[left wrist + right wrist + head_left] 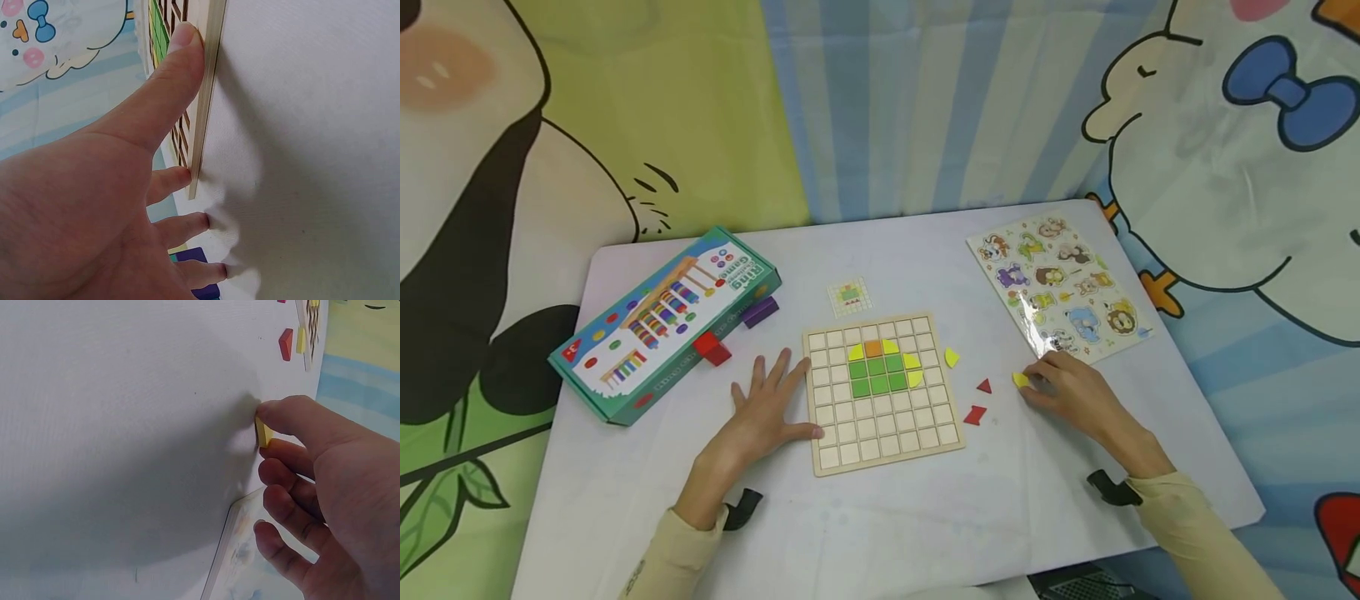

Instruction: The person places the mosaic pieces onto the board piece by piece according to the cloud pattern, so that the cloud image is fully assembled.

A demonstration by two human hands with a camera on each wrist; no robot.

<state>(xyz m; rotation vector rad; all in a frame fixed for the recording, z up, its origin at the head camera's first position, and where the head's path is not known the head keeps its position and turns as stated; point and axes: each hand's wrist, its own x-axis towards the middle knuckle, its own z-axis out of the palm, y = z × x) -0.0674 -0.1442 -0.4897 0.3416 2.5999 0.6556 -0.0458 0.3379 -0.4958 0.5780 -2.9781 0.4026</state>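
Yellow piece (1020,380) is pinched between thumb and forefinger of the right hand (1070,394), just beside the sticker sheet (1063,279) and right of the grid board (867,428); whether it's clear of the table (925,533) can't be told. Board's left edge is touched by the left hand (763,421), fingers spread; should be braced lightly so nothing slides. Piece is best held by its edges, orientation checked against the small card (850,295) before seating.
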